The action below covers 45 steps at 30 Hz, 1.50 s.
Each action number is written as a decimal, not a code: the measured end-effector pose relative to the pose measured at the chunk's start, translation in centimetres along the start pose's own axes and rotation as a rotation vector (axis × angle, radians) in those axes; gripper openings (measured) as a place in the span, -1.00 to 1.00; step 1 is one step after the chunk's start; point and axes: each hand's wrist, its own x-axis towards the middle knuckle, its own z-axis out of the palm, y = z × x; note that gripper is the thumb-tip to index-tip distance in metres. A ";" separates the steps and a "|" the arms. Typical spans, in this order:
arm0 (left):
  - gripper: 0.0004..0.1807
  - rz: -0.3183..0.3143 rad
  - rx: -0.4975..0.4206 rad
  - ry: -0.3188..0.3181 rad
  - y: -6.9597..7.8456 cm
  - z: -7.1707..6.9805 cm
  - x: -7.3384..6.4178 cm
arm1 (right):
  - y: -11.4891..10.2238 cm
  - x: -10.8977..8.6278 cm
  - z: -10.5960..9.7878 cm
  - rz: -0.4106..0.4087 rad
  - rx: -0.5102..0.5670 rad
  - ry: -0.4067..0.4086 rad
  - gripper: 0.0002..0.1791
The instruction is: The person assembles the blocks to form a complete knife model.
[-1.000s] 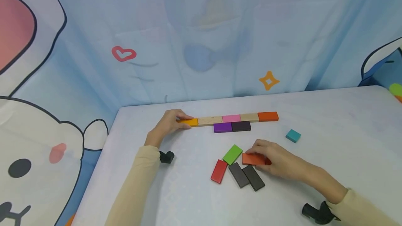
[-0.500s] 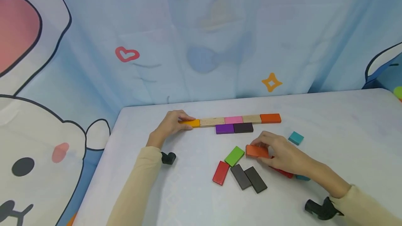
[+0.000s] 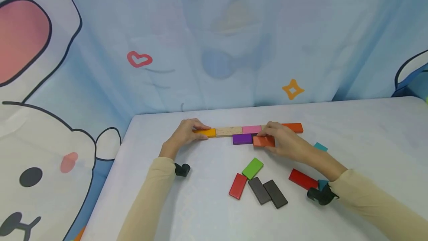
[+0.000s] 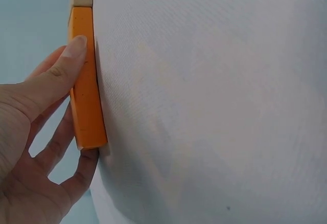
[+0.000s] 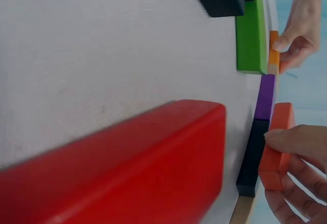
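My left hand pinches a yellow-orange block at the left end of a long row. Thumb and fingers lie across it in the left wrist view. Along that row follow a plain wood block, a pink block and, at the right end, an orange-red block. In front of the row lie a purple block and a black block, which is mostly covered in the head view. Between thumb and fingers, my right hand holds an orange block close over the black one.
Nearer to me, a green block, a red block and two dark grey blocks lie loosely together. Another red block and a teal block lie beneath the right forearm. One more teal block sits behind it.
My right hand has lifted the orange block off the loose group and carried it back to the front of the row. The left hand still holds the yellow-orange block in place.
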 end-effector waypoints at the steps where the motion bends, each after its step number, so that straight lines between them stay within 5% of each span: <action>1: -0.62 0.003 -0.001 -0.003 0.0 0.1 0.0 | 0.1 0.0 0.2 -0.003 -0.003 -0.002 -0.55; 45: -0.61 0.007 0.020 -0.011 0.6 -0.4 -0.3 | -0.6 -1.1 0.6 -0.109 -0.119 0.010 -0.60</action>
